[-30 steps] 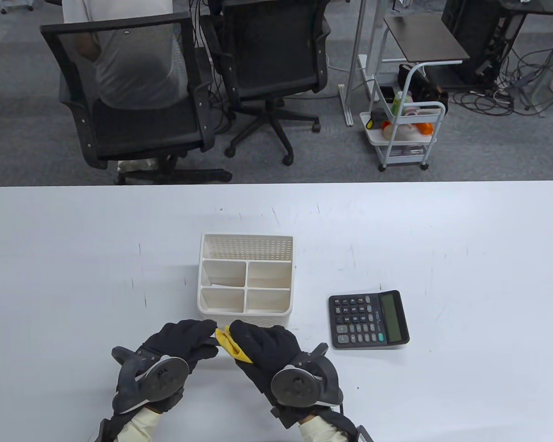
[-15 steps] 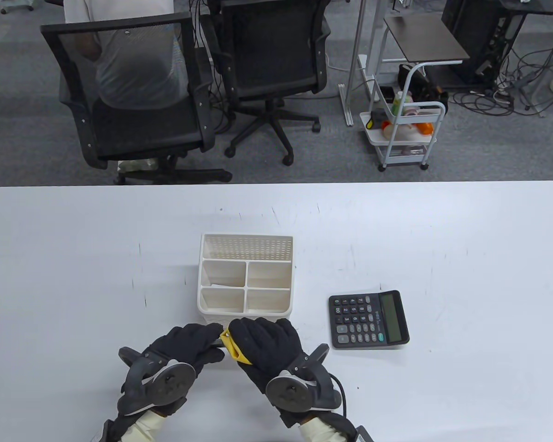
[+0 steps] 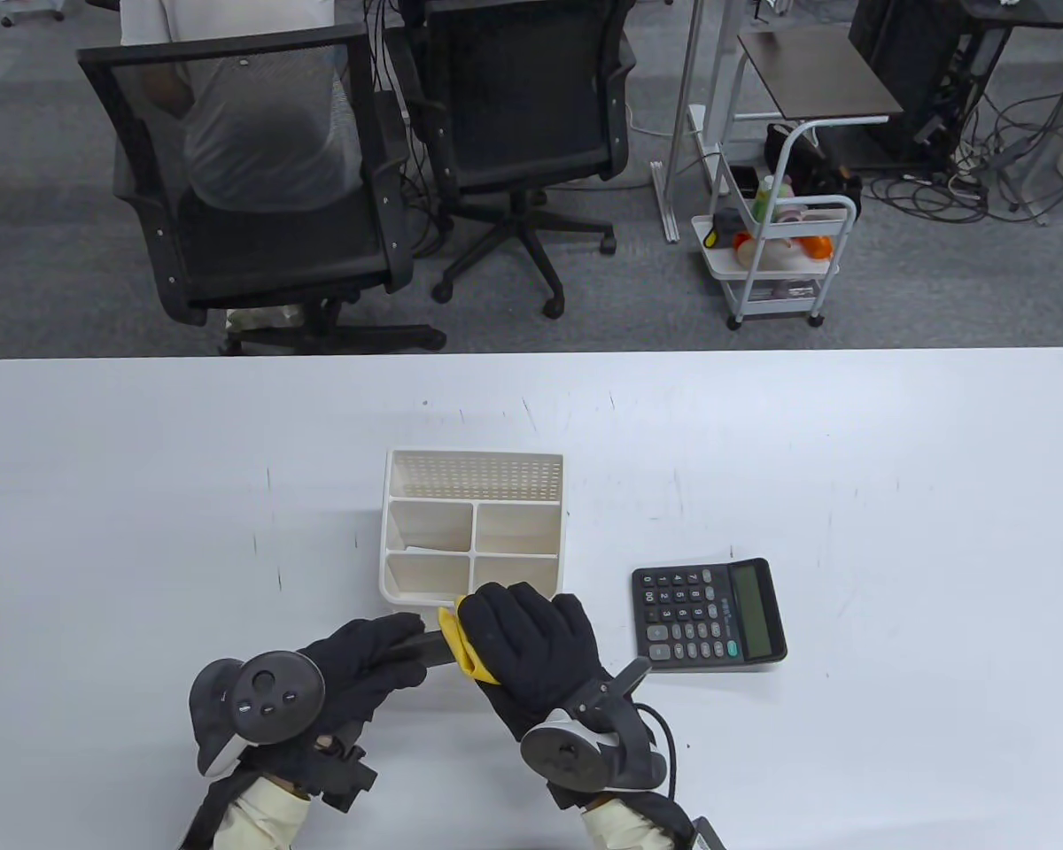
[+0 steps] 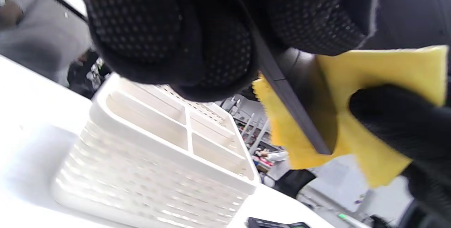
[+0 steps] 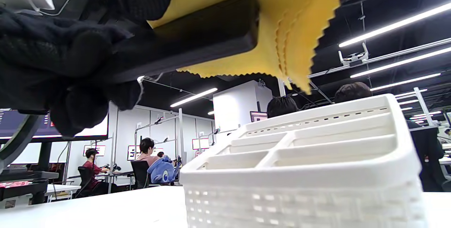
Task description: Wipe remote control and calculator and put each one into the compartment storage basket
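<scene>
Left hand (image 3: 363,660) grips remote (image 3: 425,649) mid-air off desk's (image 3: 142,496) near edge, just before basket (image 3: 474,531). Right hand (image 3: 523,651) pinches cloth (image 3: 461,642) around its tip. Risk: hard wiping pulls remote loose. Calculator (image 3: 709,615) untouched, right.

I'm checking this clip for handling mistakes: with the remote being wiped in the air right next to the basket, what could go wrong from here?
1. The left hand holds only one end of the remote control, so a hard stroke with the yellow cloth might lever it loose.
2. The right hand works just above the basket rim and could nudge it.
3. The calculator is still unwiped and could be skipped.
</scene>
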